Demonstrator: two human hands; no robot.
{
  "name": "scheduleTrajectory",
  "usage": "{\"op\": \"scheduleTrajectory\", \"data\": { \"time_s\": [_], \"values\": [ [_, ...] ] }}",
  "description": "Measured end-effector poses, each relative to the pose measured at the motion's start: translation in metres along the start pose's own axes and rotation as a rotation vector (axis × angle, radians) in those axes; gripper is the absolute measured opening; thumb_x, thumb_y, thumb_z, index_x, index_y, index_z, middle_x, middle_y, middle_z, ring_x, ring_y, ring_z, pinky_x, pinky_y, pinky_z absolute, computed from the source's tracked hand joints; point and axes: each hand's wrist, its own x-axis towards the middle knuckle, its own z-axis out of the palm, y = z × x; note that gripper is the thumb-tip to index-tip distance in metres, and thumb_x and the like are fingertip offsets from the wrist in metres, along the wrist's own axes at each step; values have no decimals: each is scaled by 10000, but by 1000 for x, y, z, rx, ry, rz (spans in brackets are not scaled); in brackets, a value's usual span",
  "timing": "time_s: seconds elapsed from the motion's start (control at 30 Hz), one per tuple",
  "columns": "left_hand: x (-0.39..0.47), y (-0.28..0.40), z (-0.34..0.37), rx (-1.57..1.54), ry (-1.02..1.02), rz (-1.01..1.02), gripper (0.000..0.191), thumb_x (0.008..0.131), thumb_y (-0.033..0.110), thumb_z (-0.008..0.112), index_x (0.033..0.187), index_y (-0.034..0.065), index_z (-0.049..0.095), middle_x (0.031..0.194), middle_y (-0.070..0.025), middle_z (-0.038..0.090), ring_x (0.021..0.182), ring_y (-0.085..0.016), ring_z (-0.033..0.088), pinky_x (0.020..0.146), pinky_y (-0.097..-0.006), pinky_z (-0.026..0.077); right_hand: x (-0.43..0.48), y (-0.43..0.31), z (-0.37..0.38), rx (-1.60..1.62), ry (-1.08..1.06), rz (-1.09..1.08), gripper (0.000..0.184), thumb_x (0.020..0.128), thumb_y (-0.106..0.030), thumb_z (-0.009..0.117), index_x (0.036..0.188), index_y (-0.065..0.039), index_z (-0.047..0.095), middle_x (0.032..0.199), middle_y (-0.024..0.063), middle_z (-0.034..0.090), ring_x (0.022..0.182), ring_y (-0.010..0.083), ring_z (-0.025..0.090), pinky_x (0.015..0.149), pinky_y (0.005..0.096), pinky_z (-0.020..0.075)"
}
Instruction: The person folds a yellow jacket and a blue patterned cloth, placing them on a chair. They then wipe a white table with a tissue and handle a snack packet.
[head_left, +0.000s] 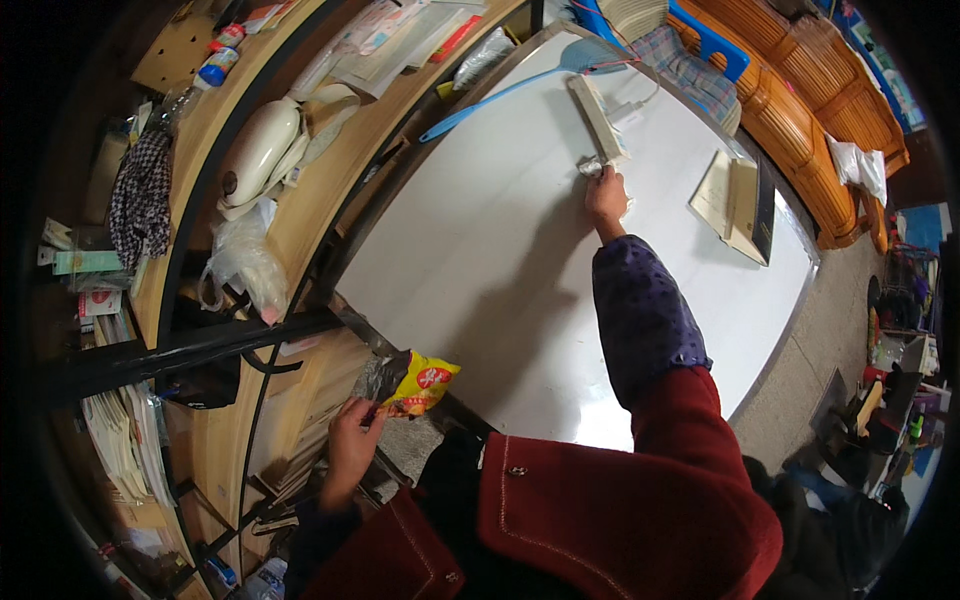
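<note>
My left hand (351, 444) grips the edge of a yellow and dark printed snack packet (426, 384), beside the near left corner of a white-topped table (450, 262). Farther out, my right hand (606, 198) presses on the tabletop, closed around crumpled white tissue (590, 166). Some of the tissue shows on both sides of the fingers. Just beyond those fingers lies a long pale bar (598, 118) that looks like a power strip, with a white plug and cord at its right side.
A blue fly swatter (510, 91) lies along the far left edge. On the right, an opened hard-covered case or book (731, 204) rests on the table. Wooden shelving (330, 180) lines the left, holding a plastic bag (247, 259). Beyond stand a cushioned chair (686, 64) and a wooden sofa (787, 142).
</note>
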Motion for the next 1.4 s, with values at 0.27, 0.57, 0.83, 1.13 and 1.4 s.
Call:
{"op": "scheduleTrajectory", "data": {
  "time_s": [0.27, 0.57, 0.83, 1.13, 1.4],
  "values": [
    [-20, -26, -16, -56, 75, -3, 150, 752, 68, 622, 846, -32, 562, 769, -146, 538, 676, -291, 564, 607, -334, 447, -124, -96, 81, -149, -301, -368, 182, 807, -131, 459, 965, -43, 437, 975, 211, 529, 868, 402, 544, 817, 514, 378],
    [-43, -83, -38, 1, 204, -177, 149, 744, 56, 625, 867, -14, 579, 757, -141, 528, 672, -271, 553, 607, -325, 436, 18, -43, 45, 40, -32, 98, 239, 803, -211, 513, 976, -46, 502, 965, 175, 549, 889, 359, 541, 721, 443, 441],
    [-70, -147, -25, 220, 156, -429, 188, 751, 157, 649, 844, 5, 589, 765, -144, 551, 684, -286, 566, 614, -358, 441, -11, -155, 142, 89, -128, -376, 224, 833, -184, 466, 1020, -63, 499, 979, 189, 566, 885, 384, 558, 750, 463, 444],
    [-75, -212, 22, 351, -10, -312, 204, 814, 190, 567, 912, 12, 577, 873, -200, 561, 791, -357, 555, 659, -435, 432, -220, -155, 103, 163, -863, -870, 218, 773, -138, 536, 970, -45, 546, 961, 167, 552, 892, 334, 556, 762, 441, 442],
    [-59, -213, 53, 367, -114, -262, 206, 854, 145, 458, 929, 32, 613, 914, -196, 554, 780, -362, 577, 690, -423, 457, -34, -100, 81, -145, -161, -423, 194, 821, -180, 507, 948, -33, 511, 890, 178, 506, 819, 375, 528, 693, 457, 440]
  ]
}}
